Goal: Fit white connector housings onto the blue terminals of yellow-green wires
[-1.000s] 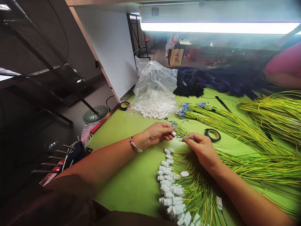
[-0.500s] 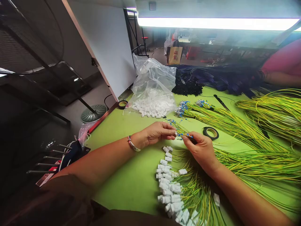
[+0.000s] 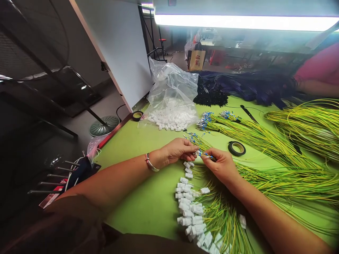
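So, biggest thing first: a lime green counter [image 3: 148, 197], mostly buried under long bundles of yellow-green wires [image 3: 265, 141] with blue tips, fanned out on the right side. At the back there's a crumpled plastic bag [image 3: 172, 91] spilling loose white pieces. Close to the person lies a heap of finished wires [image 3: 189, 208] with white connectors already on. A tape roll [image 3: 236, 148] lies flat just beyond the right hand.

Now the 2 hands. The left hand [image 3: 176, 151] has thumb and fingertips pinched together on what looks like 1 small white connector [image 3: 197, 152], though it's tiny and half hidden. The right hand [image 3: 221, 165] is pinched shut on a blue-tipped wire end [image 3: 206, 154], which it holds just above the counter with the tip pointing at the left fingertips. The 2 are nearly touching in the middle of the counter.

My read: this is the mating step, tip to connector. It calls for lining that little blue tip up squarely with the opening, a steady pinch on both sides and a short straight push. Any tilt and it probably snags.

Compared with 1 second back, the right hand has slid left, so the gap between the hands has closed. The left hand has barely budged.
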`<state>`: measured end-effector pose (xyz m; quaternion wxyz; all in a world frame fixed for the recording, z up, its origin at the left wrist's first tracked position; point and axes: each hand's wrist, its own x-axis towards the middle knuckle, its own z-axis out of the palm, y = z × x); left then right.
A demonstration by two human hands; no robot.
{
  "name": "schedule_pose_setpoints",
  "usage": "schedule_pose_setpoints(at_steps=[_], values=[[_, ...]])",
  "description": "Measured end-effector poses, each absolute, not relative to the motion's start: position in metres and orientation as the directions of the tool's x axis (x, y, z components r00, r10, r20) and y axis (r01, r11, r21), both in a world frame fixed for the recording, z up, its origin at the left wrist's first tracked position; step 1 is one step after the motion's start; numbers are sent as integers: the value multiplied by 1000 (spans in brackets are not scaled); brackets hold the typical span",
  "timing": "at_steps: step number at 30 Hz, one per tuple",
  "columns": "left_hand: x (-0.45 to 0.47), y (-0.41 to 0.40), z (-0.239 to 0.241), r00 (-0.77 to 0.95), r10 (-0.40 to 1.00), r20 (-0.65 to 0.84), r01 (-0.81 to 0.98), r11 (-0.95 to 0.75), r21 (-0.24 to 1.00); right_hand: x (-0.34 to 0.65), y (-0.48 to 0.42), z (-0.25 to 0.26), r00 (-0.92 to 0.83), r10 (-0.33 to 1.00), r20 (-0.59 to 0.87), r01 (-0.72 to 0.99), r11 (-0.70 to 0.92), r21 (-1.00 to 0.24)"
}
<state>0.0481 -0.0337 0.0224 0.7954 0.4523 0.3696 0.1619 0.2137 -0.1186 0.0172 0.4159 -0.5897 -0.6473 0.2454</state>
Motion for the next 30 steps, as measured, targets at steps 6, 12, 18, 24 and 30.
schedule_pose_setpoints(at_steps=[6, 12, 18, 24, 30], values=[[51, -39, 24, 631, 639, -441, 90, 504, 859, 213, -119, 12, 65, 966, 251, 594, 164, -788], [53, -43, 20, 609, 670, -424, 101, 465, 880, 213, -119, 9, 29, 968, 247, 616, 177, -767], [54, -40, 20, 593, 674, -442, 23, 534, 845, 213, -119, 9, 13, 967, 253, 600, 195, -776], [51, -35, 17, 635, 633, -443, 13, 564, 826, 214, -119, 7, -12, 947, 322, 646, 253, -720], [52, -39, 11, 654, 647, -391, 48, 480, 876, 212, -122, 10, -53, 950, 307, 674, 261, -692]])
